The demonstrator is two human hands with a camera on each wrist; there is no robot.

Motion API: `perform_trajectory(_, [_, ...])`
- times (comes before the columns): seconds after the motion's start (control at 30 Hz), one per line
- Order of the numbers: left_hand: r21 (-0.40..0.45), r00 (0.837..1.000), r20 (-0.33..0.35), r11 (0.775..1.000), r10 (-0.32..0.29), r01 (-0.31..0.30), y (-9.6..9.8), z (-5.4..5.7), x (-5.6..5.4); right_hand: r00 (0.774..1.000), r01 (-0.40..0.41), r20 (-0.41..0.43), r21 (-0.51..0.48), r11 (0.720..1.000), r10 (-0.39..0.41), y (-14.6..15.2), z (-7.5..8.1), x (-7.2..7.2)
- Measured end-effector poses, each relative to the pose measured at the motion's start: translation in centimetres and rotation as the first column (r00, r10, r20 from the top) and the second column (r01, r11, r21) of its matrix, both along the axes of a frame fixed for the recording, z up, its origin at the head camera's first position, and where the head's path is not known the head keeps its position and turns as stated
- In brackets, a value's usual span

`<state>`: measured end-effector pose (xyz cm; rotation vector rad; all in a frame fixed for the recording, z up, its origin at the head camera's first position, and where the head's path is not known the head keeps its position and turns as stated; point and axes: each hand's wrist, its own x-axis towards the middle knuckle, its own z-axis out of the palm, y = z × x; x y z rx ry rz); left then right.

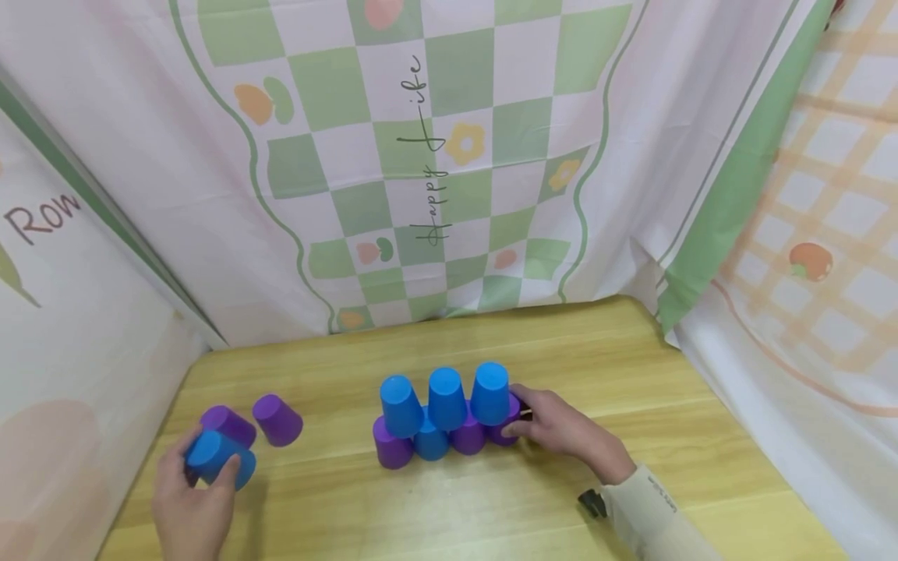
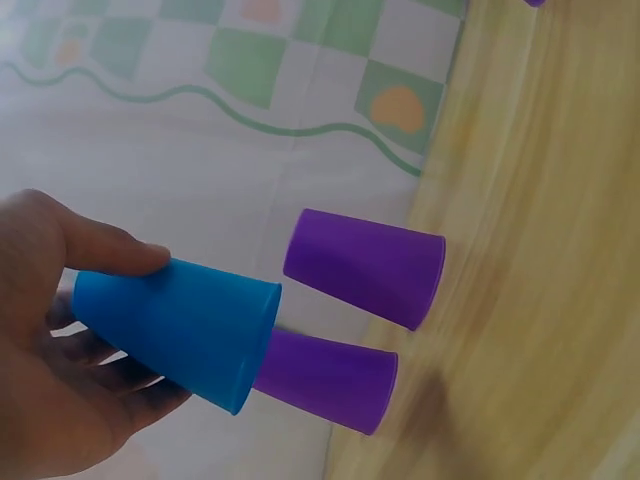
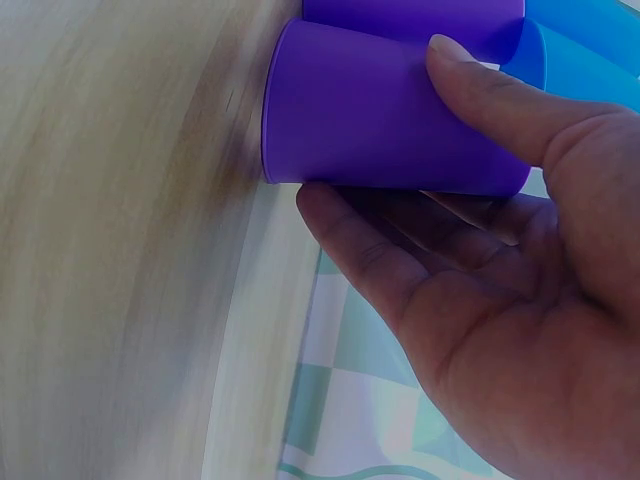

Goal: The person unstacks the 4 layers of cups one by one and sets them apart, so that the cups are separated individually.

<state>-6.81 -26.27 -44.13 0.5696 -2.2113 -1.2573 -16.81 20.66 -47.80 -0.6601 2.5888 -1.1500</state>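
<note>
My left hand (image 1: 191, 502) grips an upside-down blue cup (image 1: 216, 458), thumb along one side and fingers round the other. Just beyond it, two purple cups stand mouth down on the table, a nearer one (image 1: 230, 425) and one to its right (image 1: 277, 421). In the middle, a bottom row of several upside-down cups carries three blue cups, left (image 1: 400, 407), centre (image 1: 445, 399) and right (image 1: 490, 394). My right hand (image 1: 564, 427) holds the row's rightmost purple cup (image 3: 390, 115), its thumb on the near side and fingers curled behind.
The wooden table (image 1: 337, 499) ends at a hanging curtain (image 1: 456, 179) with green checks. More printed cloth (image 1: 835, 257) hangs along the right, and a white panel (image 1: 84, 389) borders the left. A black object (image 1: 592, 503) shows by the right sleeve cuff.
</note>
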Motion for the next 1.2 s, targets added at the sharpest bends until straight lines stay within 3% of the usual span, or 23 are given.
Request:
perform_trajectory(0.27, [0.072,0.995,0.095,0.997,-0.025,0.018,-1.1,-0.4,-0.5,1.000,-0.016,-0.015,0.000,1.000,0.016,-0.1,0.2,0.0])
perform_trajectory(0.67, [0.063,0.988,0.154,0.998,-0.017,0.008,-2.2,-1.2,-1.3,1.000,-0.008,-0.008,0.001,1.000,0.008,-0.1,0.2,0.0])
perform_trajectory(1.2, [0.102,0.966,0.260,0.995,-0.004,-0.023,-2.9,-2.9,-1.9,1.000,-0.007,-0.004,0.011,1.000,0.007,0.0,0.1,0.1])
